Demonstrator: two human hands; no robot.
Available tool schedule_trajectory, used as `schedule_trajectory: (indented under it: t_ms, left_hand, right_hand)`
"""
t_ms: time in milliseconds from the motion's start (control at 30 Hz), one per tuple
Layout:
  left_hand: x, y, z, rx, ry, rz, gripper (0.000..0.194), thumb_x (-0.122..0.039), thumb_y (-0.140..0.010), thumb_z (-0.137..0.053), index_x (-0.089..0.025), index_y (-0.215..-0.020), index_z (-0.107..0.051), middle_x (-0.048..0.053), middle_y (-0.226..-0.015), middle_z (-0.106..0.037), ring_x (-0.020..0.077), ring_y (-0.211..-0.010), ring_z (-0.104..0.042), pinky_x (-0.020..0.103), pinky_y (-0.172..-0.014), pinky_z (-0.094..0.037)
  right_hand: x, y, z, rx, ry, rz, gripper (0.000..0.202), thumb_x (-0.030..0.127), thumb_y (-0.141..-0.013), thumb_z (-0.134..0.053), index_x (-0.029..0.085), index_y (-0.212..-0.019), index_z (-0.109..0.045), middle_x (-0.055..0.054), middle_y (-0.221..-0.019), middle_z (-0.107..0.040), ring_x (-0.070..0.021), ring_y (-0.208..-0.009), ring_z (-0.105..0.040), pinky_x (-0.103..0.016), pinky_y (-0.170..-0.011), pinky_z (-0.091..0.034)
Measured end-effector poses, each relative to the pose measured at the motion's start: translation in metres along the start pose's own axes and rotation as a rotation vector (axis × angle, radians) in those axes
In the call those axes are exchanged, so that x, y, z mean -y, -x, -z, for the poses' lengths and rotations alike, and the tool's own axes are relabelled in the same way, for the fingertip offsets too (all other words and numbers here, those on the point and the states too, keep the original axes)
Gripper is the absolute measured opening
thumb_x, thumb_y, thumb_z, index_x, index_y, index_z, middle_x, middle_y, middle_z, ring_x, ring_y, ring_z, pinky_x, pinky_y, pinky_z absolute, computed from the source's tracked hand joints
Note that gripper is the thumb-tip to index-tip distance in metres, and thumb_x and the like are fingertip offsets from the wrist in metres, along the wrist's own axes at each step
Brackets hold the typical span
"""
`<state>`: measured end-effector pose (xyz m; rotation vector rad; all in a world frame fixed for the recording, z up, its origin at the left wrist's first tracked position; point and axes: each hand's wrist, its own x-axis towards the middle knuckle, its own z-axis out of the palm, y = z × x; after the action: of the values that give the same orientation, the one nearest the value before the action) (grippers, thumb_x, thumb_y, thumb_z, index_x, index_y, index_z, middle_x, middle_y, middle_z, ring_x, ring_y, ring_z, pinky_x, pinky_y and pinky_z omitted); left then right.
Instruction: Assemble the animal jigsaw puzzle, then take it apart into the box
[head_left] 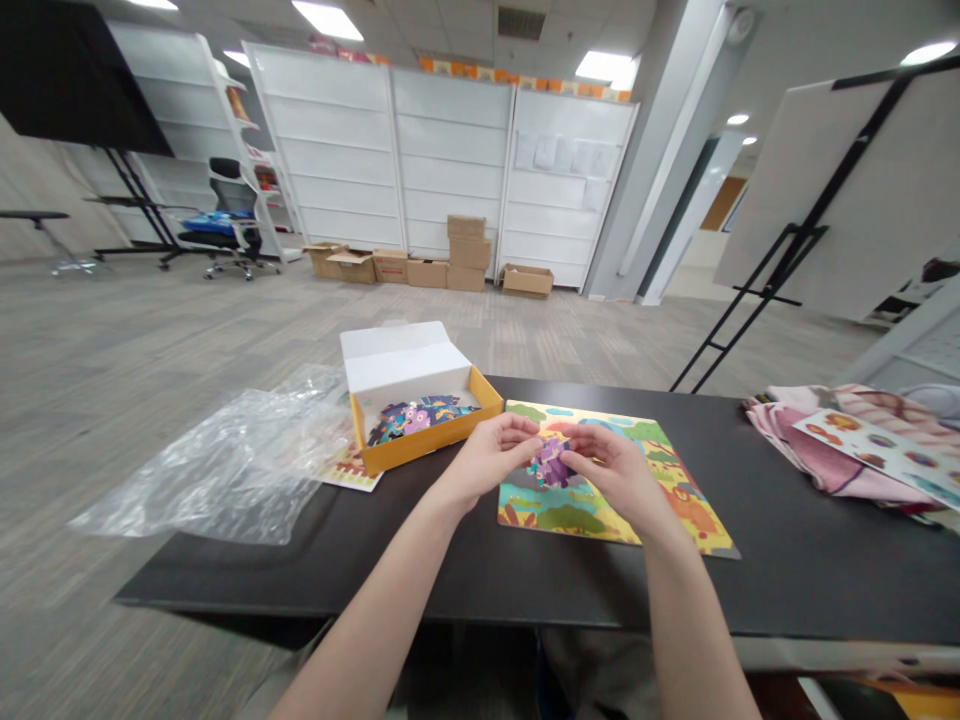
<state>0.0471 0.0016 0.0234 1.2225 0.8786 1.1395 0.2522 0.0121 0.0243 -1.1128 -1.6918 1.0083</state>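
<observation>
Between my two hands is a purple puzzle piece [553,463] with bits of teal and orange on it. My left hand [491,455] pinches its left side, thumb toward the piece. On the other side my right hand [611,470] grips it with thumb and curled fingers. Both hands are over a colourful animal picture board [570,518] lying flat on the table. To the left stands a yellow box [431,443] with its white lid [405,355] raised. Several dark blue and purple puzzle pieces [412,415] lie inside it in a loose heap.
Crumpled clear plastic wrap [247,460] spreads over the black table's [315,575] left end, partly covering a printed sheet [352,472]. Pink cloth [795,440] and a sticker sheet [885,455] lie at the right. A whiteboard stand [772,290] rises behind the table.
</observation>
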Motion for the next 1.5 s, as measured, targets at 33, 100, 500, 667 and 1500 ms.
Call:
schedule_trajectory:
  t_ms: [33, 100, 500, 667, 1500]
  left_hand:
    - [0.0, 0.0, -0.001, 0.013, -0.026, -0.012, 0.043, -0.036, -0.069, -0.088, -0.015, -0.096, -0.063, 0.006, -0.091, -0.072, 0.0164, -0.083, -0.07, 0.033, -0.083, -0.055]
    - [0.001, -0.001, -0.003, 0.022, -0.088, -0.054, 0.043, -0.031, -0.065, -0.089, -0.015, -0.095, -0.063, 0.006, -0.092, -0.072, 0.0174, -0.084, -0.07, 0.034, -0.084, -0.056]
    - [-0.053, 0.019, 0.096, -0.627, -0.705, -0.251, 0.026, -0.031, -0.08, -0.067, -0.016, -0.1, -0.067, 0.009, -0.098, -0.076, 0.0213, -0.09, -0.073, 0.037, -0.089, -0.059]
    - [-0.055, 0.036, 0.131, -0.725, -1.007, -0.04, 0.03, -0.028, -0.084, -0.056, -0.014, -0.106, -0.07, 0.012, -0.1, -0.078, 0.0248, -0.093, -0.074, 0.037, -0.09, -0.057]
    - [-0.04, 0.049, 0.16, -0.581, -1.507, 0.433, 0.044, -0.037, -0.089, -0.036, -0.014, -0.097, -0.074, 0.021, -0.103, -0.076, 0.0365, -0.1, -0.071, 0.037, -0.077, -0.051]
  right_hand:
    - [0.001, 0.0, -0.001, -0.015, -0.005, -0.004, 0.038, 0.043, -0.078, -0.078, 0.019, -0.106, -0.07, -0.005, -0.086, -0.071, -0.0194, -0.078, -0.068, -0.033, -0.07, -0.058]
    - [0.003, 0.0, -0.005, -0.042, -0.015, -0.019, 0.04, 0.046, -0.076, -0.079, 0.019, -0.103, -0.068, -0.004, -0.083, -0.069, -0.019, -0.075, -0.067, -0.031, -0.066, -0.057]
    - [0.004, 0.002, -0.003, -0.077, 0.051, -0.033, 0.033, 0.047, -0.083, -0.071, 0.022, -0.104, -0.066, -0.007, -0.093, -0.071, -0.021, -0.083, -0.068, -0.031, -0.064, -0.057]
    - [0.009, 0.002, -0.006, -0.062, 0.075, -0.055, 0.035, 0.049, -0.081, -0.07, 0.021, -0.103, -0.067, -0.009, -0.095, -0.072, -0.0239, -0.086, -0.069, -0.034, -0.063, -0.059]
    - [0.008, 0.003, -0.003, -0.232, 0.197, -0.008, 0.026, 0.041, -0.085, -0.062, 0.018, -0.091, -0.071, -0.004, -0.073, -0.069, -0.0172, -0.064, -0.065, -0.026, -0.051, -0.055]
